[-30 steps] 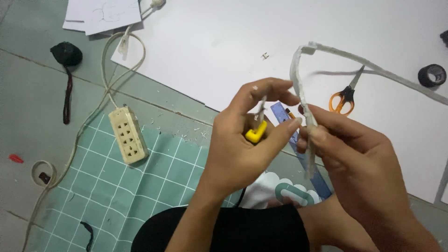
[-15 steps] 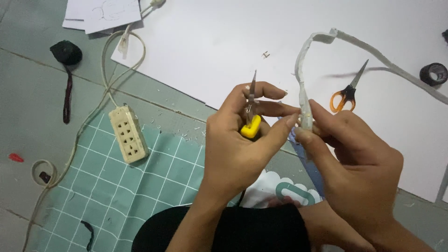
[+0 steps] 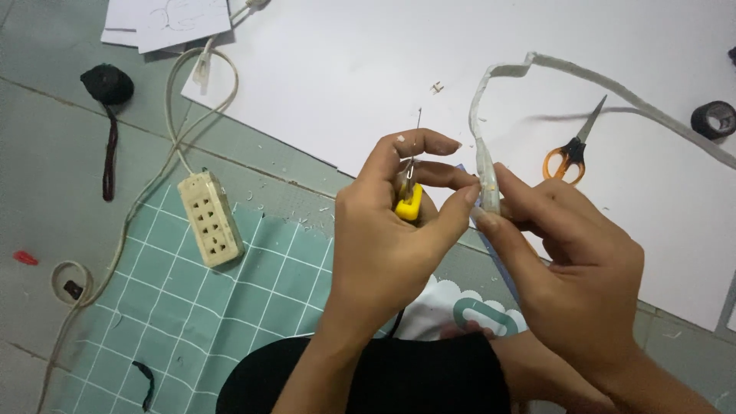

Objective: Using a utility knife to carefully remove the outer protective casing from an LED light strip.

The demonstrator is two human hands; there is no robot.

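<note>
Seen from above, the left hand [image 3: 383, 245] has its grip pinched on a small yellow-handled tool [image 3: 409, 205] whose thin metal point sticks up past the fingertips. Just right of it, touching thumb to finger, the right hand [image 3: 571, 268] pinches the end of a pale flat strip [image 3: 486, 172], which loops up and trails away right. Below the hands lies teal checked fabric [image 3: 176, 314]. Left of the left grip sits a cream power strip [image 3: 211, 218]. Beyond the right grip, orange-handled scissors [image 3: 571, 149] rest on white paper [image 3: 345, 69].
</note>
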